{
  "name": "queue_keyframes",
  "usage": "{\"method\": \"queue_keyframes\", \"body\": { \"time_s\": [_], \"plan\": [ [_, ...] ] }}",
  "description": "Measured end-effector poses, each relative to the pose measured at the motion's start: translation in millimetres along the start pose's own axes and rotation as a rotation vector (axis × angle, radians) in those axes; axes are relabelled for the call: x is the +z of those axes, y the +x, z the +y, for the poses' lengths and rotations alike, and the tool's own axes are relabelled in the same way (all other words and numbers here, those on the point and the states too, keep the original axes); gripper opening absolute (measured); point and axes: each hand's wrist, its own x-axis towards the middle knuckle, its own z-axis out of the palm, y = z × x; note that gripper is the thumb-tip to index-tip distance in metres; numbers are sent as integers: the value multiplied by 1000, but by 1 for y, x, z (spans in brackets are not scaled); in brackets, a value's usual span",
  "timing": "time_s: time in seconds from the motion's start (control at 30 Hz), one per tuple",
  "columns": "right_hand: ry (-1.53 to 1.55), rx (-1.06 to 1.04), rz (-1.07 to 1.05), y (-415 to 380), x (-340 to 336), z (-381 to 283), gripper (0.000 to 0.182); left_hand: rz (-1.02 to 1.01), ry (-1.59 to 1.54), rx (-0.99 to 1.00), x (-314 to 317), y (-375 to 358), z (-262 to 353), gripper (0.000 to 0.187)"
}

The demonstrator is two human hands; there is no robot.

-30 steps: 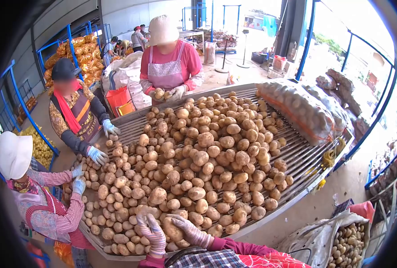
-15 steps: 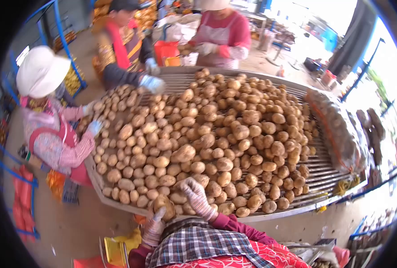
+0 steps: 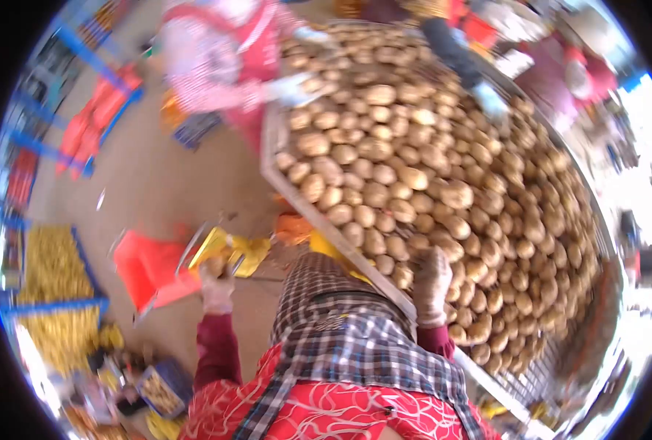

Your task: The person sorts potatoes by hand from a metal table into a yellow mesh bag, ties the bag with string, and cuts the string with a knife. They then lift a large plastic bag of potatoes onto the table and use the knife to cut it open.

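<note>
My left hand (image 3: 216, 287), in a pale glove, is out to the left of the table, closed around a potato (image 3: 214, 265). Just beyond it are a yellow bag (image 3: 246, 251) and an open red bag (image 3: 150, 268) on a thin metal frame. My right hand (image 3: 432, 286), gloved too, rests over the near edge of the potato heap (image 3: 414, 178). Its fingers are curled down among the potatoes, and blur hides whether one is in them. Many loose potatoes cover the slatted metal table (image 3: 326, 233).
Across the table, a person in pink sleeves has a gloved hand (image 3: 296, 89) at the potatoes. Another person's gloved hand (image 3: 491, 103) reaches in from the far side. Yellow filled sacks (image 3: 58, 271) and a blue crate (image 3: 162, 389) stand at left.
The view has swung left and down. My left hand has carried the potato from the table's edge out over the bags; my right hand stays at the heap.
</note>
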Motion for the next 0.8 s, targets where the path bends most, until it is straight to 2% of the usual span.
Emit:
{"method": "queue_keyframes", "body": {
  "time_s": [0.07, 0.1, 0.13, 0.17, 0.2, 0.23, 0.27, 0.3, 0.37, 0.43, 0.47, 0.53, 0.6, 0.67, 0.7, 0.73, 0.8],
  "plan": [
    [516, 310, 54, 2, -4, -21, 13, -127, 69, -39, -25, 30, 15, 36],
    [381, 190, 93, 5, -9, -24, 23, -238, 112, -46, -44, 57, 21, 37],
    [625, 325, 99, 3, -10, -23, 27, -45, 73, -177, -8, 24, 17, 45],
    [788, 414, 129, 4, -6, -2, 26, -73, 26, -299, -6, 32, 14, 48],
    [674, 262, 216, 3, -12, 4, 27, -51, 79, -279, 4, 42, 5, 49],
    [769, 323, 278, 1, -26, -7, 27, 26, 116, -342, 21, 43, -6, 50],
    [873, 380, 327, 0, -37, -19, 27, 42, 121, -363, 39, 42, -22, 42],
    [781, 305, 414, -3, -47, -18, 29, -39, 225, -345, 61, 34, -37, 38],
    [799, 346, 473, -18, -69, 6, 32, -144, 344, -351, 111, -11, -74, 34],
    [777, 346, 601, -34, -94, 10, 32, -311, 723, -313, 156, -76, -107, 30],
    [726, 374, 635, -45, -107, 16, 32, -337, 741, -331, 162, -83, -121, 30],
    [666, 378, 748, -66, -132, 30, 32, -534, 871, -488, 171, -104, -149, 26],
    [644, 404, 853, -88, -158, 49, 26, -549, 959, -439, 176, -143, -172, 23],
    [477, 327, 939, -106, -189, 70, 22, -684, 982, -355, 180, -179, -190, 27],
    [586, 317, 976, -113, -203, 98, 20, -723, 1002, -338, 175, -180, -198, 34],
    [554, 317, 1026, -115, -221, 106, 19, -740, 999, -326, 172, -189, -206, 34],
    [110, 265, 1109, -111, -260, 136, 19, -716, 1019, -267, 164, -218, -225, 40]
  ]
}}
